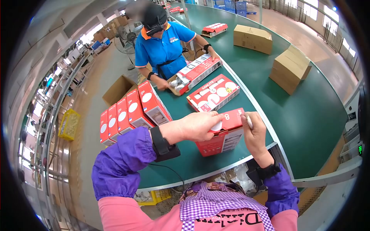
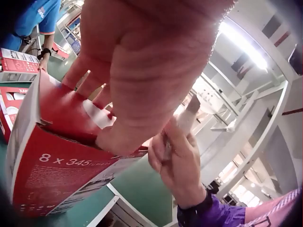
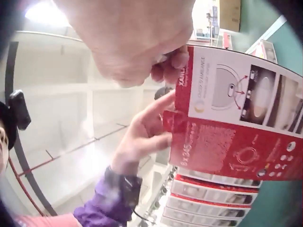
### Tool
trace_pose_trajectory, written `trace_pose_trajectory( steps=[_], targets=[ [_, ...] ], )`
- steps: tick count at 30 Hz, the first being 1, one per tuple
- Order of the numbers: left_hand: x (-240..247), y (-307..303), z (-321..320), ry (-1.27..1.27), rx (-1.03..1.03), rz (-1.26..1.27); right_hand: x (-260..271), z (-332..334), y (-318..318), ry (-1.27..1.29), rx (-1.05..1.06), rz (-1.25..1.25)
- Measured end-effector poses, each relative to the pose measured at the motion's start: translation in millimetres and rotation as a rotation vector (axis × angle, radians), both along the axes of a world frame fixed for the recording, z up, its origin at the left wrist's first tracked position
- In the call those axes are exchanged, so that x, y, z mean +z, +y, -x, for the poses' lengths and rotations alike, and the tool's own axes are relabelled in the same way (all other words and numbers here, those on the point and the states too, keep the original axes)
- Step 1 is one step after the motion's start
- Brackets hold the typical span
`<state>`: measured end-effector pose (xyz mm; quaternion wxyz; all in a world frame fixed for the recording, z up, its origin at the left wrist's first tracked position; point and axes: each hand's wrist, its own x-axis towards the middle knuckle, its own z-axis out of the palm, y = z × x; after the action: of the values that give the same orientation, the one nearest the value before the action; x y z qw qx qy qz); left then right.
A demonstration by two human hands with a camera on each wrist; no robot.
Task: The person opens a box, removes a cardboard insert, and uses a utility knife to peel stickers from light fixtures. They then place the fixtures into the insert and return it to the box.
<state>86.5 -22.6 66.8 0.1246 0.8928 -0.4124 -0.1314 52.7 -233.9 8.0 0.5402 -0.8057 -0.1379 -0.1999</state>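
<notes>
A red and white cardboard box [image 1: 221,142] stands on end on the green table, marked 8 x 345 on one side. My left hand [image 1: 194,126] rests on its top end, fingers stretched over the flap and thumb at the edge, as the left wrist view shows. At the opposite top corner, my right hand [image 1: 255,134] holds a small whitish object [image 2: 188,116] in curled fingers. Its pale, pointed end sticks out above the fist, but I cannot tell its kind. The right fingertips [image 3: 177,64] are right at the box's printed edge.
Several matching red boxes [image 1: 131,109] stand in a row at left. Another box [image 1: 213,92] lies flat beyond mine. Across the table a person in a blue shirt [image 1: 163,48] handles an open box [image 1: 198,73]. Brown cartons [image 1: 289,69] sit farther right, past a metal rail [image 1: 254,102].
</notes>
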Motion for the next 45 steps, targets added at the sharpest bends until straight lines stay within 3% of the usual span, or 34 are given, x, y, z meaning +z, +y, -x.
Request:
trace_pose_trajectory(
  steps=[2, 7, 10, 12, 13, 15, 16, 17, 19, 21, 23, 25, 27, 29, 31, 33, 35, 36, 37, 41, 43, 45],
  targets=[
    [-4.1, -3.3, -0.8, -0.045, 0.062, -0.018, -12.0, -6.6, 3.3, -0.280, -0.052, 0.168],
    [1.5, -17.9, 5.6, -0.120, 0.133, -0.133, -7.8, 1.7, 11.9, -0.046, 0.073, 0.114],
    [-2.6, -16.4, 4.7, -0.186, 0.056, -0.096, -9.1, 10.2, 11.6, -0.186, 0.017, 0.127],
    [0.8, -10.6, 3.3, -0.201, -0.023, -0.002, -12.2, 10.2, 6.3, -0.363, 0.018, 0.337],
    [9.0, -10.7, 3.2, -0.170, 0.004, 0.004, -15.6, 9.6, 3.6, -0.360, 0.010, 0.342],
    [23.3, -9.4, 1.0, 0.148, 0.143, 0.186, -25.2, 9.8, -2.8, -0.430, 0.032, 0.356],
    [21.9, -12.5, -0.4, 0.081, 0.106, 0.125, -28.3, 11.6, -5.2, -0.429, 0.020, 0.359],
    [29.5, 0.7, -10.6, 0.324, 0.153, 0.331, -27.6, 13.5, -6.4, -0.422, 0.010, 0.361],
    [17.8, 4.2, -12.9, 0.216, 0.008, 0.293, -21.4, 13.6, -10.0, -0.402, 0.035, 0.378],
    [15.9, 3.7, -9.8, 0.282, 0.111, 0.304, -19.8, 15.3, -11.8, -0.413, 0.056, 0.406],
    [15.8, 2.4, 3.8, 0.344, 0.217, 0.310, -21.9, 14.2, -11.7, -0.353, 0.109, 0.274],
    [3.9, 0.4, 33.0, 0.032, 0.285, 0.483, -14.5, 17.0, -11.6, -0.316, 0.092, 0.289],
    [-1.1, -2.9, 50.3, -0.077, 0.259, 0.489, -3.1, 21.5, -13.4, -0.275, 0.071, 0.300],
    [-12.4, -6.0, 60.0, -0.189, 0.329, 0.552, 10.0, 22.6, -17.2, -0.139, 0.049, 0.478],
    [-14.0, -7.9, 69.0, -0.220, 0.339, 0.589, 14.5, 16.1, -20.9, -0.151, 0.053, 0.452],
    [-20.5, -7.9, 70.6, -0.258, 0.348, 0.624, 17.2, 11.6, -28.5, 0.019, 0.130, 0.536],
    [-48.7, -4.8, 60.5, 0.225, 0.566, 0.989, 26.6, 8.6, -28.7, -0.027, 0.090, 0.528],
    [-64.3, -2.5, 54.2, 0.279, 0.488, 1.079, 26.9, 4.3, -32.0, -0.074, 0.052, 0.585],
    [-68.3, -0.9, 50.6, 0.268, 0.482, 1.085, 29.1, -1.1, -32.6, -0.123, 0.011, 0.641],
    [-73.5, -9.2, 51.4, 0.340, 0.615, 1.164, 48.8, -6.1, -32.2, 0.092, -0.056, 0.796],
    [-66.7, -24.7, 57.0, 0.327, 0.677, 1.370, 54.1, -13.3, -35.0, 0.157, 0.004, 0.828],
    [-69.6, -33.3, 62.0, 0.329, 0.720, 1.359, 60.6, -18.5, -31.9, 0.317, 0.035, 0.909]
  ],
)
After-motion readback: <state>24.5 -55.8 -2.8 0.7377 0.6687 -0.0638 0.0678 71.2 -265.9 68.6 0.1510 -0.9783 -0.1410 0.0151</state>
